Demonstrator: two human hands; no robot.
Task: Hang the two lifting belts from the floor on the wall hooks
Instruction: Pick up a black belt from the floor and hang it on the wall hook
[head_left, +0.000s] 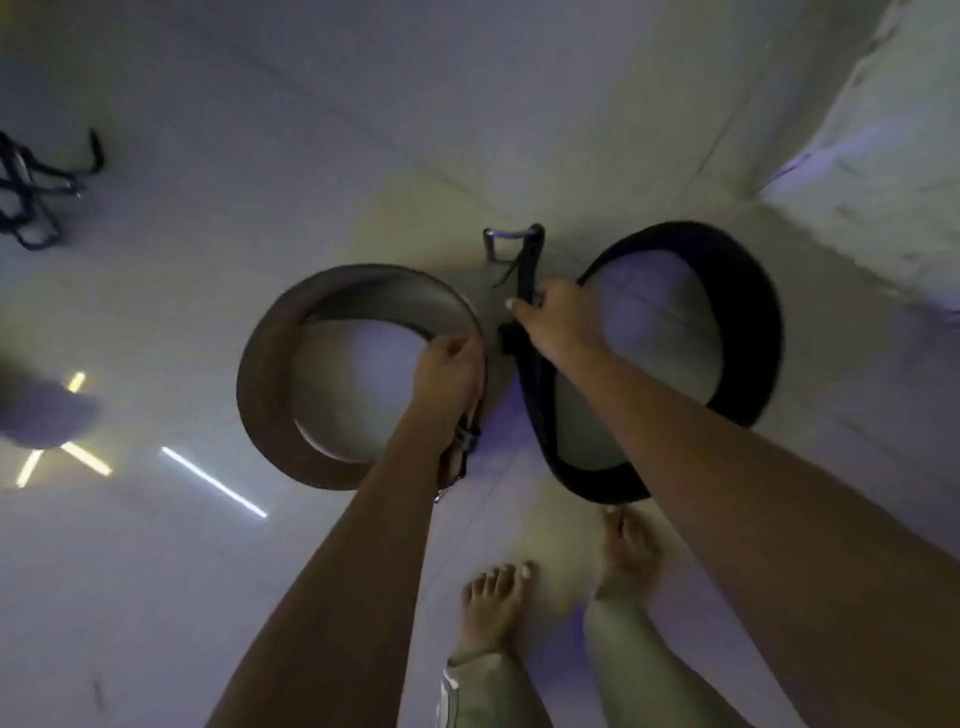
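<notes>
Two belts are seen on the floor (156, 597), each curled into a ring standing on its edge, and each is gripped by one hand. With the bare feet (496, 597) taken as landmark, the brown belt (262, 395) lies ahead and to the left of them, the black belt (753, 322) ahead and to the right, and the two rings are set just beside each other with a narrow gap between. The left hand (449, 371) is closed around the brown belt's near rim, close to where its buckle (460, 452) hangs toward the feet; the fingers are curled shut over the edge. The right hand (553, 317) is closed on the black belt's strap end, which runs on beyond the hand to a metal loop (506, 241) farthest from the feet. Both belts are probably taken at the buckle side because the band is narrowest there and the loop can be carried without uncoiling. No wall hooks can be made out from this downward view, so their place cannot be told. A tangle of dark straps (36, 192) lies far to the left of the feet, well apart from both belts. Whether either belt is already clear of the floor cannot be judged, as the picture is blurred; the task is taken to be at its pickup stage, with nothing hung yet.
</notes>
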